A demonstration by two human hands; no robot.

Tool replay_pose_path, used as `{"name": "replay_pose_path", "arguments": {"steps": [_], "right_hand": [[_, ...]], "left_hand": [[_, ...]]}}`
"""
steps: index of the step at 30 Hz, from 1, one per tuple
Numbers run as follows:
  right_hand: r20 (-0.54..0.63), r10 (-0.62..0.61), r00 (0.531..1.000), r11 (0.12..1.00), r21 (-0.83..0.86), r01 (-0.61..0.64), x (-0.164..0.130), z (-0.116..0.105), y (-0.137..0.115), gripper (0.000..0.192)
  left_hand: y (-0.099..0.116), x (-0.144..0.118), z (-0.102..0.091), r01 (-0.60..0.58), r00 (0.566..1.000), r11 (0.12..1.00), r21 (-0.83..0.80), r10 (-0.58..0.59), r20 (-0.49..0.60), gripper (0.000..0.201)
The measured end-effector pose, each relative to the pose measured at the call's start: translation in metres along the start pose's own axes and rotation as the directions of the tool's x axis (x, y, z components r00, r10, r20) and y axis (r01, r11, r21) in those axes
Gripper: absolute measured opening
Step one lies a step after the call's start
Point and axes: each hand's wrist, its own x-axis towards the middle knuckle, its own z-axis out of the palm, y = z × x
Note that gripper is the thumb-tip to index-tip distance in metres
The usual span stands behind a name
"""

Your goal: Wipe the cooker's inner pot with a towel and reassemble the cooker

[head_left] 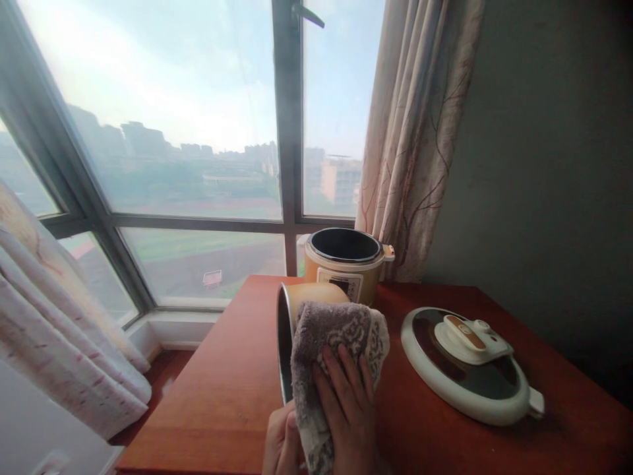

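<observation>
An inner cooking pot [316,292], gold outside with a dark rim, lies tipped on its side with its mouth facing left. My left hand [283,439] is closed on its lower rim. A grey-brown patterned towel [324,326] drapes over the pot's outer wall, and part of it hangs down between my hands. My right hand [349,402] presses the towel to the pot with its fingers extended over the cloth. The pot's base is hidden behind the towel. Behind it stands the electric pressure cooker body [316,264], its top uncovered and its inside dark.
To the right, the round cooker lid [494,412] lies on the reddish wooden table [212,396], handle side up. Windows [198,221] rise beyond the far edge. Curtains hang at the left [64,343] and right [415,132], beside a grey wall [534,165].
</observation>
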Motion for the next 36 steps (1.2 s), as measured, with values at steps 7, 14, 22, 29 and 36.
{"name": "replay_pose_path", "arguments": {"steps": [7,14,22,29,36], "right_hand": [[-0.053,-0.134,0.990,0.986,-0.109,0.127,-0.052,0.024,0.007,0.037],[0.163,-0.128,0.978,0.990,0.080,0.116,0.007,0.005,0.026,0.070],[0.439,-0.029,0.898,0.950,0.292,-0.112,0.120,-0.023,0.039,0.075],[0.665,-0.026,0.747,0.940,0.271,-0.209,0.193,-0.002,0.045,0.035],[0.730,-0.007,0.683,0.949,0.219,-0.225,0.205,0.015,0.053,0.031]], "left_hand": [[0.008,0.021,0.002,0.149,0.985,0.987,-0.052,-0.143,0.098,0.072],[0.014,0.026,-0.003,0.094,0.992,0.995,-0.020,-0.092,0.085,0.069],[0.037,0.025,-0.002,-0.013,0.997,0.991,0.137,0.002,0.080,0.068],[0.013,0.027,-0.021,-0.033,0.997,0.985,0.171,0.021,0.072,0.066],[-0.037,0.009,-0.025,-0.313,0.939,0.920,0.238,0.337,-0.066,0.053]]}}
